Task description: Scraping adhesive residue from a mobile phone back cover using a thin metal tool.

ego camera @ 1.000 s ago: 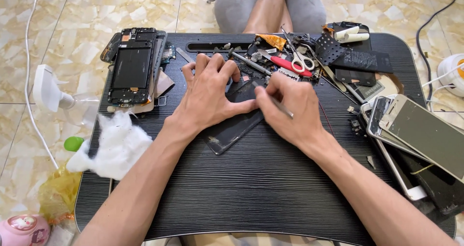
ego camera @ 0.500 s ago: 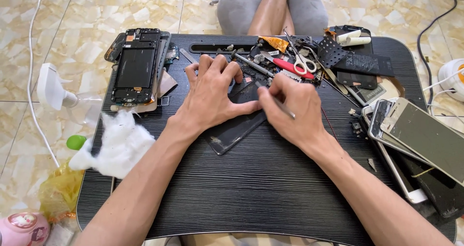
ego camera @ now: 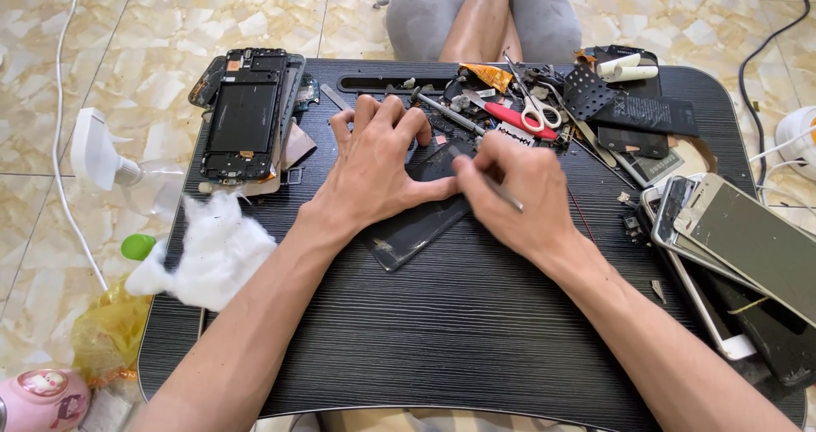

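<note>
The dark phone panel (ego camera: 416, 224) lies slantwise near the middle of my black table (ego camera: 476, 330), its lower end pointing toward me and its upper end tucked under my hands. In front of it, toward my body, the tabletop is bare wood-grain right down to the near edge, so that is where I have room; the far edge is crowded. Along the left edge a stack of stripped phone frames (ego camera: 246, 113) sits upright in line with the table side, and a wad of white cotton (ego camera: 217, 249) hangs over the left rim just below it. On the right, several phones with dark and grey screens (ego camera: 739, 245) lie fanned over one another and jut past the right edge. At the far side lie scissors with red and white handles (ego camera: 531, 113), a flat black battery (ego camera: 650, 113), two white rolls (ego camera: 625, 67) and small loose parts. Off the table to the left stand a clear spray bottle with a white head (ego camera: 110, 164), a yellow bag (ego camera: 106, 334) and a pink round thing (ego camera: 42, 398) at the corner. My left hand (ego camera: 374, 173) lies spread and flat, fingers fanned, pressing down on the panel's upper part. My right hand (ego camera: 523, 198) is closed narrow, thumb and fingers pinched on a thin metal tool (ego camera: 503, 196) whose tip meets the panel where my two thumbs come together.
</note>
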